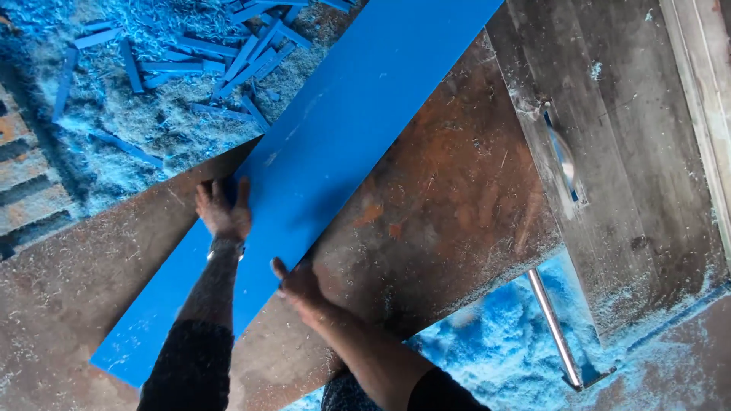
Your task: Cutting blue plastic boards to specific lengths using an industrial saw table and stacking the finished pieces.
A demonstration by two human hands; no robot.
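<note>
A long blue board (335, 152) lies slantwise across the rusty saw table (449, 198). The left hand (223, 211) presses flat, fingers spread, on the board's far edge; the right hand (298, 287) rests open against its near edge. Beyond the board, blue offcut strips (228, 53) lie in blue sawdust (145, 114). The board's far end is cut off.

Bare rusty table (449, 190) beside blue board (335, 144); saw blade (562, 156) beyond.
</note>
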